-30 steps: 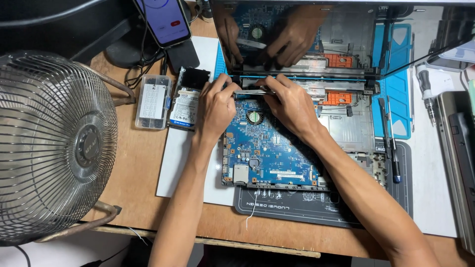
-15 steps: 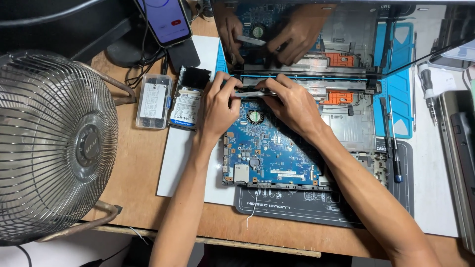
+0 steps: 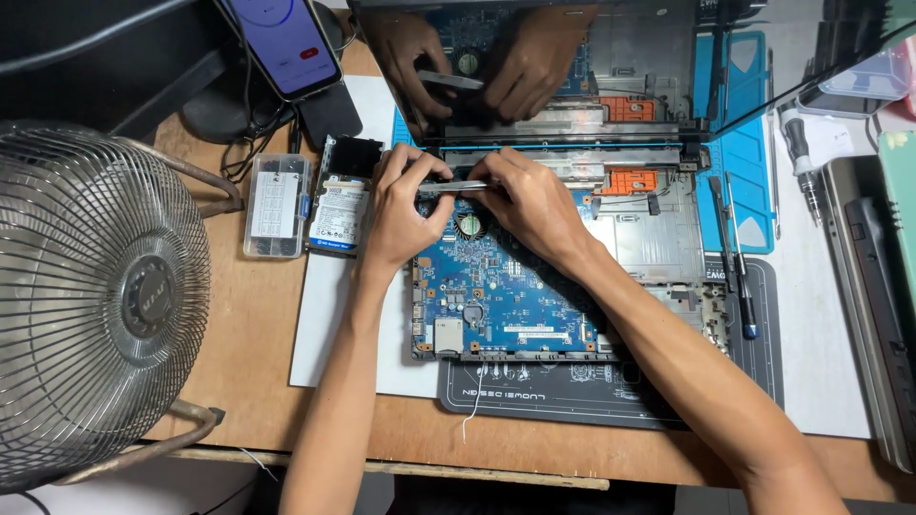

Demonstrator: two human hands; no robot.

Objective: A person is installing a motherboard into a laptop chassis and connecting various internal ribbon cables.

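Note:
An opened laptop base lies on a dark work mat, its blue motherboard exposed. Both hands meet over the board's far left corner, near a small round fan part. My left hand and my right hand pinch the two ends of a thin flat metal strip held level above the board. The laptop's dark screen stands behind and mirrors both hands. What lies under my fingers is hidden.
A metal-cage fan fills the left. A clear screw box and a hard drive lie left of the board. A phone leans at the back. Screwdrivers rest on the right, a second laptop at the far right.
Both hands stay over the board's far left corner with the metal strip between them; they shifted only slightly, and the strip stays level.

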